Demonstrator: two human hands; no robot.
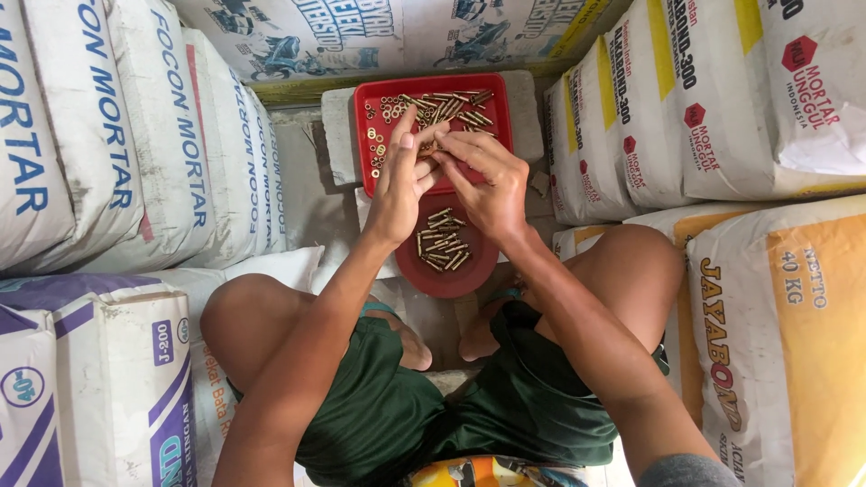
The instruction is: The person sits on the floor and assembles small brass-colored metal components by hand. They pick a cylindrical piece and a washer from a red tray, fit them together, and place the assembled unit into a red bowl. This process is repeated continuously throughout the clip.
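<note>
My left hand (400, 185) and my right hand (487, 180) meet over the near edge of a red rectangular tray (370, 176). Both pinch a small brass bolt (428, 147) between their fingertips. The tray holds several brass bolts (456, 106) at its far side and several brass washers (375, 144) along its left side. Just below my hands a round red lid (446, 275) carries a small pile of brass bolts (442, 243). I sit cross-legged on the floor in dark green shorts, with my knees spread to either side.
Stacked white sacks of mortar (126, 126) wall in the left side. More sacks (722, 99) stand on the right, with an orange and white one (785, 334) near my right knee. The tray rests on a grey concrete block (338, 126).
</note>
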